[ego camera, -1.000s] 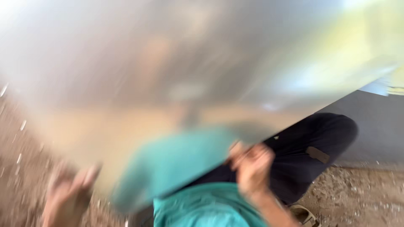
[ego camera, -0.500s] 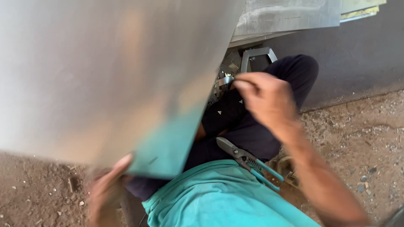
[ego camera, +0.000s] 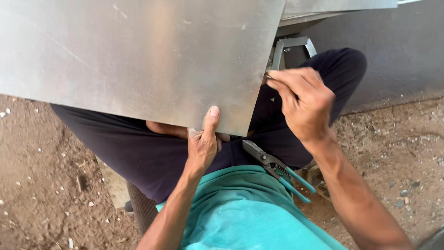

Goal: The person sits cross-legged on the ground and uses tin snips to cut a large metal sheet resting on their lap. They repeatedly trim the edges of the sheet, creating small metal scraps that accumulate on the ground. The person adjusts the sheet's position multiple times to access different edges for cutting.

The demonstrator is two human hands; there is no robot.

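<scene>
— What is lying nearest to the person?

— A pair of tin snips [ego camera: 277, 170] with teal handles is resting on the lap, jaws pointing up toward the sheet, just beside the teal shirt [ego camera: 240, 217].

— And the left hand?

— The left hand [ego camera: 202, 143] is pinching the lower edge of the metal sheet [ego camera: 138, 60], thumb flat on the top face, the other fingers curled underneath. It is closed on that edge.

— The right hand?

— The right hand [ego camera: 305, 102] is pressing its bunched fingertips against the sheet's right edge, fingers nearly closed. Something small may be between them; I cannot tell what.

— Where is the sheet sitting?

— It is lying across the knees, over the dark trousers [ego camera: 152, 153], spreading up and left out of view.

— How would it handle?

— I am judging it thin and light, stiff enough to be holding flat, yet likely to flex and wobble if gripped at one point. The cut edges look sharp, so a pinch on the flat faces near an edge, as here, seems safest.

— Further off?

— A grey metal bracket [ego camera: 291, 46], then bare earth [ego camera: 46, 185] and a grey wall [ego camera: 397, 51].
</scene>
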